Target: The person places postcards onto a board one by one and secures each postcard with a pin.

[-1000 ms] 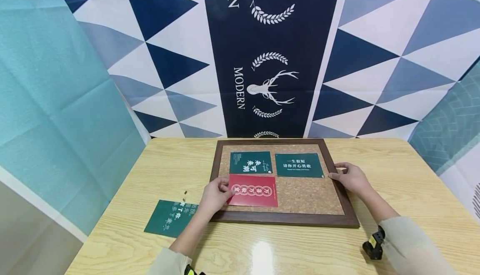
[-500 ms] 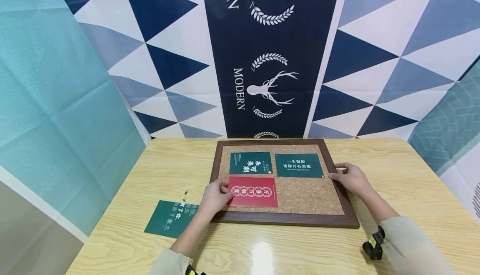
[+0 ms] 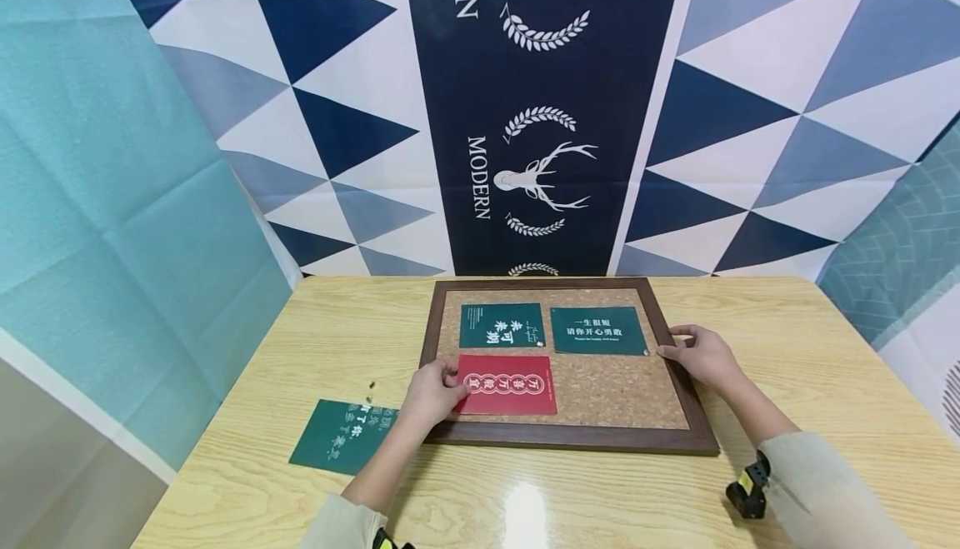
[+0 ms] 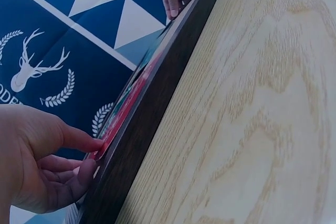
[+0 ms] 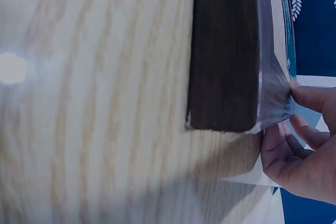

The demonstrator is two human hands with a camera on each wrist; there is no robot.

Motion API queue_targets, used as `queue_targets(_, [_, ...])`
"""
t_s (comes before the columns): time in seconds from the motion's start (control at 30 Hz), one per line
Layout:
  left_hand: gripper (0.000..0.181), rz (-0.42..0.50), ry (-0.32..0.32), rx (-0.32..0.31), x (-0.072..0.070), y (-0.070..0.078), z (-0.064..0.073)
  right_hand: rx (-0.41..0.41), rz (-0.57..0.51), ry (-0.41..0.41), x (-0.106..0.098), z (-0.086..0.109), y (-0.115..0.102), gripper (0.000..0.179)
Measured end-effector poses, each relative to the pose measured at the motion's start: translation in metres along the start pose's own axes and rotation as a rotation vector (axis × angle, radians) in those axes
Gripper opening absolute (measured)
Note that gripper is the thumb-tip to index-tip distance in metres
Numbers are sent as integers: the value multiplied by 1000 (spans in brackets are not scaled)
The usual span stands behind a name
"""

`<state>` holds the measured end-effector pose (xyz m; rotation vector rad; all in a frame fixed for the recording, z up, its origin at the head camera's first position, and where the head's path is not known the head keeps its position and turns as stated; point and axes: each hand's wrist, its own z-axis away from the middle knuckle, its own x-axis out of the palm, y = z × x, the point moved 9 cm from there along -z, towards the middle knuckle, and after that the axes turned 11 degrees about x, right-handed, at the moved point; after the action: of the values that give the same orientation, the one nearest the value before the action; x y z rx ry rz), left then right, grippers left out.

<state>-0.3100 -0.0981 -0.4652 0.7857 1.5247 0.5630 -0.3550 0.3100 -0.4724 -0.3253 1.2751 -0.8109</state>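
Note:
A red card [image 3: 513, 403] with white lettering lies over the lower left of a brown-framed cork board [image 3: 618, 391]. My left hand [image 3: 432, 391] pinches the card's left edge between thumb and fingers, close above the frame; the left wrist view shows the card's corner [image 4: 101, 149] in that pinch. On the right, my right hand [image 3: 703, 355] grips the board's side, its thumb on top of the frame and its fingers along the outer side. Two green cards, one at upper left [image 3: 498, 324] and one at upper right [image 3: 600, 330], lie on the cork, each with a small pin at its lower right corner.
Left of the board, another green card [image 3: 341, 436] lies on the wooden table [image 3: 465, 499], partly hidden by my left forearm. Tiny objects [image 3: 371, 384], too small to identify, sit just behind it. A patterned cloth [image 3: 540, 199] hangs beyond the table's far edge.
The red card has shifted slightly toward me on the cork, its gap to the upper left green card growing, with my left hand still on it. My right hand has stayed put.

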Motion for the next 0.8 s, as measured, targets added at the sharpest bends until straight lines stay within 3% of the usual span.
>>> queue_targets(0.43, [28,-9,-9,10,0,-1,0,-2,-8,-9,1,1,0,65])
queue_targets(0.8, [23,3,12,37,-10,-4,-1,0,-9,-7,0,1,0,65])
